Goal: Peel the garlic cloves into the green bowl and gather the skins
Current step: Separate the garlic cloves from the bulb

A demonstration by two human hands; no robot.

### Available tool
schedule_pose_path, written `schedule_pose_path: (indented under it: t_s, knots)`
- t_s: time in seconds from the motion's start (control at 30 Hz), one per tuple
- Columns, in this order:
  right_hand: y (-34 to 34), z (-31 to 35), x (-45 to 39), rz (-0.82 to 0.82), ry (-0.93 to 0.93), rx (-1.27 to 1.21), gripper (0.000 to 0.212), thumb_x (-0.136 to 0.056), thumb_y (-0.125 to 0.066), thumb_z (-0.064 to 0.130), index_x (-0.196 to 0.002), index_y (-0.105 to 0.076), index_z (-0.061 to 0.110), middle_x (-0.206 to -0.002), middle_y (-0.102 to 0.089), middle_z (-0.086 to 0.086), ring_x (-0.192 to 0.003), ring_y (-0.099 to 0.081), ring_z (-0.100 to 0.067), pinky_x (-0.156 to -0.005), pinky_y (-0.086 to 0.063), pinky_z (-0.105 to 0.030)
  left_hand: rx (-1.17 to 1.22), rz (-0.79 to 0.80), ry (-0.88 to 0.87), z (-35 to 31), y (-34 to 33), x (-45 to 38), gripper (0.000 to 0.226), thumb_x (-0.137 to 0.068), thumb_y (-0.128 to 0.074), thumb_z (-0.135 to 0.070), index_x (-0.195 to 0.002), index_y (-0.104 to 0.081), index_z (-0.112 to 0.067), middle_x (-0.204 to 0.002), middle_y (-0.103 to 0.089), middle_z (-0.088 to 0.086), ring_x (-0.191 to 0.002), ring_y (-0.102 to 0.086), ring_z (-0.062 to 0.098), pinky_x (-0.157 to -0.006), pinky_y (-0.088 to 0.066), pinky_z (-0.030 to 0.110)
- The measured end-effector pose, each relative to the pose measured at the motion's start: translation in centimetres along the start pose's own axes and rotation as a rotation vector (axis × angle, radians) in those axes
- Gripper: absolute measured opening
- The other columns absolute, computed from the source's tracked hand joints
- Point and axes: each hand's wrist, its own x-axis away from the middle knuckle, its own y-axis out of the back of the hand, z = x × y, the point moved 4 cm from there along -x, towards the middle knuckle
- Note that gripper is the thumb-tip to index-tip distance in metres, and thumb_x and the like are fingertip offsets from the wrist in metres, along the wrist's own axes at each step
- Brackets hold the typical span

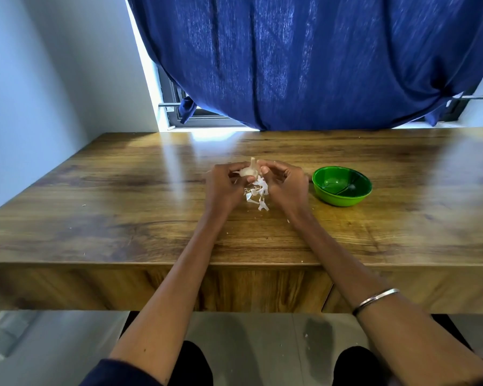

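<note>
A pale garlic bulb (248, 170) with its stem pointing up is held above the middle of the wooden table (123, 207). My left hand (226, 188) grips it from the left, and my right hand (283, 182) pinches it from the right with thumb and fingers. Under the hands lies a small pile of white garlic skins (258, 195). The green bowl (342, 185) stands on the table just right of my right hand. Pale shapes show inside it; I cannot tell if they are cloves or glare.
A blue curtain (304, 59) hangs behind the table's far edge, over a window sill. A white wall stands to the left. A few skin crumbs lie scattered on the table near its front edge and on the floor below.
</note>
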Motion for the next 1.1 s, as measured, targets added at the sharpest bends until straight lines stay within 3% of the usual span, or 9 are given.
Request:
schedule_pose_path:
  t_s: [0.23, 0.37, 0.43, 0.57, 0.77, 0.87, 0.97, 1.03, 1.1]
  knots:
    - [0.6, 0.5, 0.1, -0.074, -0.007, -0.141, 0.016, -0.080, -0.084, 0.010, -0.094, -0.080, 0.007, -0.078, -0.074, 0.013, -0.072, -0.072, 0.003, -0.065, -0.056, -0.014, -0.061, 0.079, -0.115, -0.3, -0.6, -0.1, 0.035, -0.080, -0.084, -0.005, -0.114, -0.077, -0.009, -0.107, -0.078, 0.008, -0.092, -0.072, 0.010, -0.084, -0.056, 0.017]
    - [0.6, 0.3, 0.0, -0.086, -0.036, -0.162, 0.015, -0.077, -0.084, 0.003, -0.091, -0.078, 0.004, -0.072, -0.069, 0.016, -0.063, -0.068, 0.009, -0.058, -0.053, -0.010, 0.002, 0.079, -0.039, 0.4, -0.6, -0.4, 0.034, -0.076, -0.087, -0.003, -0.108, -0.080, -0.009, -0.103, -0.079, 0.007, -0.091, -0.075, 0.015, -0.087, -0.062, 0.039]
    - [0.6, 0.2, -0.1, -0.086, -0.063, -0.169, 0.012, -0.079, -0.083, 0.004, -0.089, -0.078, 0.006, -0.075, -0.071, 0.011, -0.065, -0.070, 0.006, -0.059, -0.054, -0.013, 0.032, 0.076, -0.004, 0.5, -0.5, -0.3, 0.035, -0.075, -0.087, -0.002, -0.108, -0.079, -0.008, -0.103, -0.079, 0.009, -0.091, -0.076, 0.016, -0.087, -0.063, 0.041]
    - [0.6, -0.5, -0.3, -0.080, -0.191, -0.353, 0.004, -0.084, -0.078, 0.004, -0.087, -0.075, 0.003, -0.084, -0.078, -0.005, -0.073, -0.076, -0.016, -0.063, -0.061, -0.025, 0.121, 0.049, 0.058, 0.4, -0.3, -0.2, 0.036, -0.078, -0.084, 0.002, -0.113, -0.076, -0.004, -0.106, -0.078, 0.012, -0.091, -0.076, 0.018, -0.084, -0.063, 0.037]
    - [0.4, -1.3, -0.5, -0.105, -0.235, -0.377, 0.006, -0.092, -0.072, 0.008, -0.087, -0.071, 0.005, -0.078, -0.075, -0.007, -0.069, -0.072, -0.012, -0.065, -0.059, -0.022, 0.256, -0.025, 0.129, 0.6, 0.2, -0.4, 0.038, -0.083, -0.079, 0.003, -0.121, -0.071, 0.002, -0.107, -0.075, 0.008, -0.080, -0.071, 0.004, -0.068, -0.058, 0.017]
    - [0.7, -1.7, -0.6, -0.128, -0.230, -0.308, 0.010, -0.093, -0.071, 0.007, -0.091, -0.072, -0.003, -0.078, -0.075, -0.007, -0.066, -0.071, -0.010, -0.065, -0.060, -0.024, 0.344, -0.097, 0.183, 1.1, 0.8, -0.7, 0.039, -0.084, -0.080, -0.001, -0.122, -0.071, 0.000, -0.111, -0.076, 0.011, -0.082, -0.071, 0.005, -0.073, -0.058, 0.019]
    - [0.4, -1.4, -0.5, -0.053, -0.125, -0.113, 0.015, -0.094, -0.064, -0.003, -0.094, -0.076, 0.005, -0.088, -0.076, -0.002, -0.077, -0.074, -0.014, -0.070, -0.061, -0.023, 0.363, -0.122, 0.188, 1.3, 0.9, -0.7, 0.040, -0.085, -0.080, -0.003, -0.124, -0.070, -0.001, -0.113, -0.075, 0.011, -0.085, -0.071, 0.005, -0.075, -0.059, 0.021]
    - [-0.4, -0.7, -0.1, 0.048, -0.019, 0.083, 0.032, -0.092, -0.059, -0.010, -0.103, -0.078, 0.014, -0.098, -0.075, 0.009, -0.083, -0.069, -0.002, -0.075, -0.056, -0.011, 0.360, -0.103, 0.177, 1.2, 0.8, -0.6, 0.041, -0.085, -0.080, -0.003, -0.124, -0.070, -0.001, -0.115, -0.075, 0.010, -0.086, -0.071, 0.001, -0.079, -0.059, 0.023]
    - [-0.8, -0.1, 0.1, 0.106, 0.029, 0.179, 0.044, -0.089, -0.057, -0.013, -0.113, -0.076, 0.019, -0.101, -0.071, 0.016, -0.078, -0.062, 0.008, -0.068, -0.046, 0.000, 0.371, -0.085, 0.173, 1.0, 0.8, -0.4, 0.040, -0.084, -0.081, -0.004, -0.123, -0.071, -0.001, -0.114, -0.076, 0.010, -0.086, -0.072, 0.001, -0.076, -0.058, 0.019]
